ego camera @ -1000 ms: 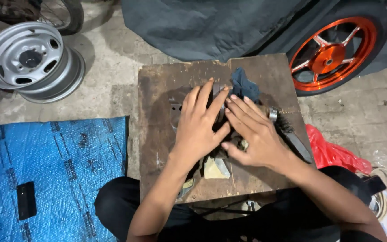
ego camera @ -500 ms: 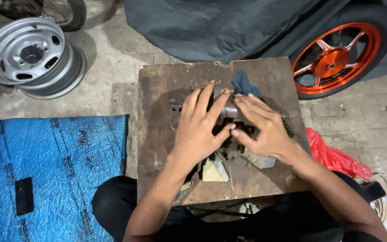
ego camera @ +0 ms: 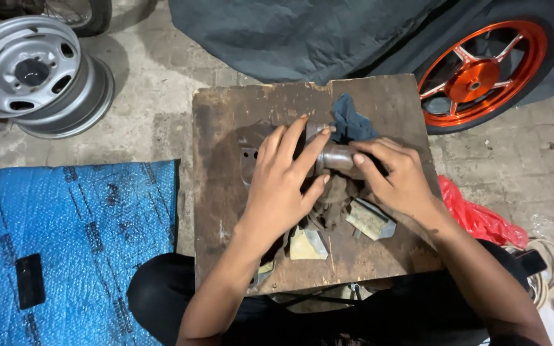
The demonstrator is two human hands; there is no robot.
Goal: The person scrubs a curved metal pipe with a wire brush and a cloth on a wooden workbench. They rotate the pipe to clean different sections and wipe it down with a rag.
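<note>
On the worn brown wooden tabletop [ego camera: 226,211] a short grey metal cylinder [ego camera: 336,156] lies on its side, its long axis running roughly left to right across the head view; one end points toward the left hand, the other disappears under the right hand, so its far end cannot be made out. The left hand [ego camera: 280,186] lies spread over the middle of the tabletop, fingers [ego camera: 290,138] stretched forward and only loosely parted, the fingertips resting against the near end of the cylinder and the thumb curled in beside it; it presses rather than grips. The right hand [ego camera: 400,179] comes in from the other side with its fingers bent and closed around the cylinder's body, holding it. Just behind the cylinder sits a crumpled dark blue rag [ego camera: 352,120], touching it. Under and between the hands is a dirty dark metal part [ego camera: 335,202], its shape unclear. Near the right wrist lies a small pale rectangular block [ego camera: 370,220], tilted, and nearer the person a pale wedge-shaped piece [ego camera: 307,245]. Off the tabletop, a silver steel wheel rim [ego camera: 33,74] rests on the floor to the upper left, a blue plastic sheet [ego camera: 65,243] covers the floor at left, an orange spoked wheel [ego camera: 479,74] with its tyre stands at upper right, and a red plastic bag [ego camera: 476,218] lies beside the right forearm.
</note>
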